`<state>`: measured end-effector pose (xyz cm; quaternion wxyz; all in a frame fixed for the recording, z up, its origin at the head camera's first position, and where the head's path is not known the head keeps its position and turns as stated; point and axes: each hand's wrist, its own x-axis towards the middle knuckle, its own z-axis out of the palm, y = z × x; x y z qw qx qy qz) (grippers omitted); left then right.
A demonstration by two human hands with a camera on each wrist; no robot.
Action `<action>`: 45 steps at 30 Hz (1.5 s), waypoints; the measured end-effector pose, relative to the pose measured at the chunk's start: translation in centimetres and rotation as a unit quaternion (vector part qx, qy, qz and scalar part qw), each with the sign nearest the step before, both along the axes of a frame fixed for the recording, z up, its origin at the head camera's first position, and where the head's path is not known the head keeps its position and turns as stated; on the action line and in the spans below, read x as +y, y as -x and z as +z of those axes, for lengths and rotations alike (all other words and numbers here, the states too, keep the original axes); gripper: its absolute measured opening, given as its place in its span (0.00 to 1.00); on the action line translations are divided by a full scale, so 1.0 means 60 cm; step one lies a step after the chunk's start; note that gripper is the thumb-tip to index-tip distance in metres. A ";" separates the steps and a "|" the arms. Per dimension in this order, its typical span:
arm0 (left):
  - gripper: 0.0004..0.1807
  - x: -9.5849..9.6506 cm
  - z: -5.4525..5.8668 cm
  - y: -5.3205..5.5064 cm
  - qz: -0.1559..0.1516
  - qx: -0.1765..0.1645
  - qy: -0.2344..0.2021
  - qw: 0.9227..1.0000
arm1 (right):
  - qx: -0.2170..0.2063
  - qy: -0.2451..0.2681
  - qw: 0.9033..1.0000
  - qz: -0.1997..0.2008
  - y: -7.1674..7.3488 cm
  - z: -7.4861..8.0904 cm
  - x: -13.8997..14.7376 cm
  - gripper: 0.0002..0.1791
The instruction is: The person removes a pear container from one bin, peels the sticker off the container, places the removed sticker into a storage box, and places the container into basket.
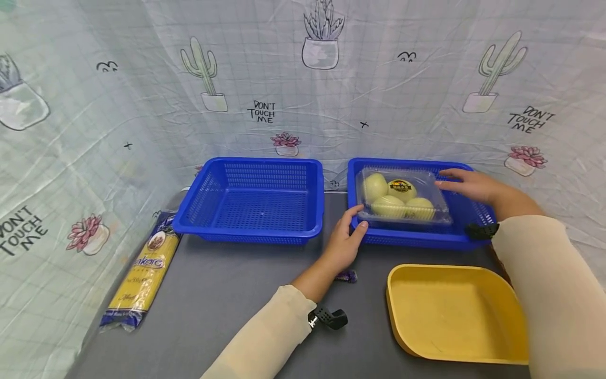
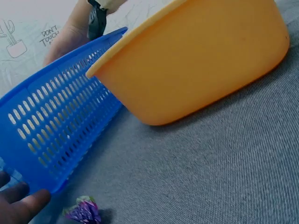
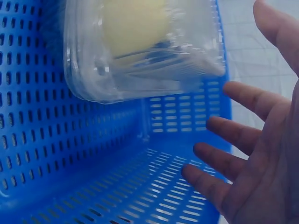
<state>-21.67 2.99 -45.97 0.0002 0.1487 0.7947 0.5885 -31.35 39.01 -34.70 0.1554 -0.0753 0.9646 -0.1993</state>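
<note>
And here's the box [image 1: 404, 197], right of centre in the frame, clear plastic, four pale round fruits [image 1: 389, 206] showing through it and a dark label [image 1: 400, 186] on top! It sits in the left part of the right basket [image 1: 412, 241]; whether it lies flat on the basket floor, I can't tell.

Over to the right hand [image 1: 478, 187], coming in at the right edge: fingers spread wide, and the right wrist view shows them fanned out beside the box, above the basket, pinching nothing. On the near left corner, the left hand [image 1: 345, 239], thumb and forefinger parted, right at the basket's rim and the box's corner; which of the two the tips touch, I can't tell.

Around them, the left basket [image 1: 265, 210], also blue, stands near the middle of the frame. A yellow tub [image 1: 454, 316] fills the lower right, and a purple wrapper [image 1: 349, 276] peeps out just beside the left forearm. Far left, a yellow and blue pasta packet [image 1: 144, 268] lies slantwise on the grey tabletop [image 1: 227, 295]. Behind it all, the cactus-print backdrop [image 1: 350, 100] across the top!
</note>
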 end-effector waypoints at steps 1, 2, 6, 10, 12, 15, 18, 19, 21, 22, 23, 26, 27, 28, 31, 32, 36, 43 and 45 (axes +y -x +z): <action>0.27 -0.002 -0.001 0.001 -0.002 -0.001 -0.012 1.000 | -0.002 0.002 1.000 0.000 0.003 -0.003 -0.003 0.50; 0.27 -0.003 -0.001 0.001 -0.003 -0.001 -0.018 1.000 | -0.003 0.005 1.000 0.001 0.007 -0.005 -0.006 0.50; 0.27 -0.007 -0.001 0.003 -0.002 0.003 -0.025 1.000 | -0.009 0.024 1.000 0.004 0.021 -0.015 -0.015 0.50; 0.27 -0.003 -0.003 0.000 0.002 -0.005 -0.016 1.000 | -0.012 0.045 0.999 0.005 0.034 -0.031 -0.015 0.51; 0.27 0.000 -0.006 -0.002 0.003 -0.014 -0.007 1.000 | -0.013 0.052 0.999 0.006 0.037 -0.040 -0.011 0.52; 0.27 0.005 -0.010 -0.004 0.001 -0.021 0.004 1.000 | -0.018 0.058 0.998 0.005 0.038 -0.051 -0.005 0.51; 0.27 0.007 -0.011 -0.005 -0.004 -0.016 0.009 1.000 | -0.021 0.062 0.998 0.008 0.038 -0.058 0.001 0.50; 0.27 0.007 -0.011 -0.005 -0.005 -0.012 0.007 1.000 | -0.023 0.064 0.998 0.006 0.038 -0.060 0.001 0.51; 0.27 0.008 -0.011 -0.004 -0.007 -0.008 0.006 1.000 | -0.027 0.068 0.997 0.002 0.039 -0.063 0.002 0.51; 0.27 0.007 -0.011 -0.004 -0.007 -0.008 0.008 1.000 | -0.030 0.069 0.997 -0.001 0.039 -0.064 0.002 0.51; 0.26 0.007 -0.010 -0.004 -0.007 -0.007 0.007 1.000 | -0.033 0.072 0.997 -0.004 0.040 -0.065 0.002 0.52; 0.27 0.007 -0.010 -0.004 -0.005 -0.009 0.006 1.000 | -0.051 0.090 0.995 -0.010 0.043 -0.070 -0.001 0.52; 0.26 0.006 -0.010 -0.005 -0.003 -0.009 0.005 1.000 | -0.057 0.097 0.994 -0.011 0.043 -0.072 -0.002 0.53; 0.26 0.006 -0.009 -0.005 -0.003 -0.010 0.003 1.000 | -0.062 0.108 0.992 -0.013 0.044 -0.074 -0.003 0.53; 0.26 0.004 -0.007 -0.005 -0.004 -0.010 0.001 1.000 | -0.081 0.143 0.986 -0.018 0.047 -0.081 -0.005 0.53; 0.26 0.004 -0.006 -0.005 -0.004 -0.009 0.001 1.000 | -0.086 0.150 0.985 -0.020 0.047 -0.083 -0.005 0.53; 0.27 0.004 -0.006 -0.003 -0.009 0.001 0.001 1.000 | -0.111 0.174 0.978 -0.024 0.049 -0.084 -0.004 0.54; 0.27 0.004 -0.008 0.000 -0.010 0.012 0.010 1.000 | -0.158 0.254 0.954 -0.013 0.052 -0.089 -0.003 0.50; 0.27 0.004 -0.009 0.000 -0.009 0.009 0.015 1.000 | -0.167 0.278 0.946 -0.013 0.050 -0.090 -0.003 0.50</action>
